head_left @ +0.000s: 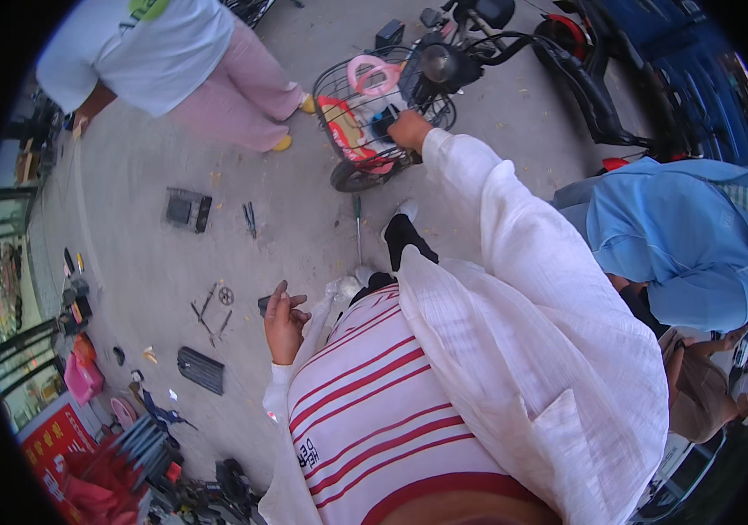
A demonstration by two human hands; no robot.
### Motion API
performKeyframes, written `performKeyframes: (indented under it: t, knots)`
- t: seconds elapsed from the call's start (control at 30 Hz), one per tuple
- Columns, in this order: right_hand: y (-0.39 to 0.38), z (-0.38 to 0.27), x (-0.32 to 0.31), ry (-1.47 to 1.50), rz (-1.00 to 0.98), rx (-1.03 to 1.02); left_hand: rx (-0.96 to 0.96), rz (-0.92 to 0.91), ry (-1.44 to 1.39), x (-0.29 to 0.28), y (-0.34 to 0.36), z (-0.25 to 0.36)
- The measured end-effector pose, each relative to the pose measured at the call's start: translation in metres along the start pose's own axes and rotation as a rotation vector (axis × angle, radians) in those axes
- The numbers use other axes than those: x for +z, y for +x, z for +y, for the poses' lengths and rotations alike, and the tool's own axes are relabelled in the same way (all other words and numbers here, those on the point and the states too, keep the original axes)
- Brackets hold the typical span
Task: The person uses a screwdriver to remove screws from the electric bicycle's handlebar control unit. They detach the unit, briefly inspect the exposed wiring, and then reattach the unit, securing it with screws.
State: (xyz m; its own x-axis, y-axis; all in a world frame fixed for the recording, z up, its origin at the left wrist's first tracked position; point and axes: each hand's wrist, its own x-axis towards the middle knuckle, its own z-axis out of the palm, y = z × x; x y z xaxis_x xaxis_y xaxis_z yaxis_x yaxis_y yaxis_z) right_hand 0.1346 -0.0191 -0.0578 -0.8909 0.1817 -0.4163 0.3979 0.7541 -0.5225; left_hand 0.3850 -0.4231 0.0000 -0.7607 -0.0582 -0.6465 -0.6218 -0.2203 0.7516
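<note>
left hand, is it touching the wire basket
No, the left hand is held well apart from the wire basket; the right hand is the one at it.

The wire basket was black, open-topped and loaded, with a rounded rim, and was located above a dark wheel. The small dark item was positioned at the basket's right side, beside a blue patch; its full shape was obscured.

Pink-trousered person incomplete at upper edge
</note>
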Motion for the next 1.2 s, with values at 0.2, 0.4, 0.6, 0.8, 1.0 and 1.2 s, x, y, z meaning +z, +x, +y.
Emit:
performKeyframes:
  t: [0.2,0.4,0.6,0.8,1.0,1.2]
  knots:
    - [-0.035,0.016,0.045,0.309,0.025,0.121,-0.014,0.143,0.006,-0.032,-0.023,-0.012]
    - [-0.167,0.05,0.091,0.16,-0.468,-0.063,0.043,0.191,-0.056,-0.046,-0.028,-0.023]
    - [-0.167,0.071,0.131,-0.46,-0.71,-0.216,-0.02,0.234,-0.151,-0.061,-0.024,-0.043]
    - [-0.143,0.032,0.196,-0.477,-0.795,-0.325,-0.021,0.282,-0.115,-0.076,-0.034,-0.046]
    - [-0.149,-0.033,0.211,-0.248,-0.39,-0.731,0.107,0.413,0.025,-0.092,-0.059,-0.023]
    - [-0.225,-0.217,-0.06,0.543,-0.129,-0.714,1.528,0.617,0.548,-0.149,-0.204,0.214]
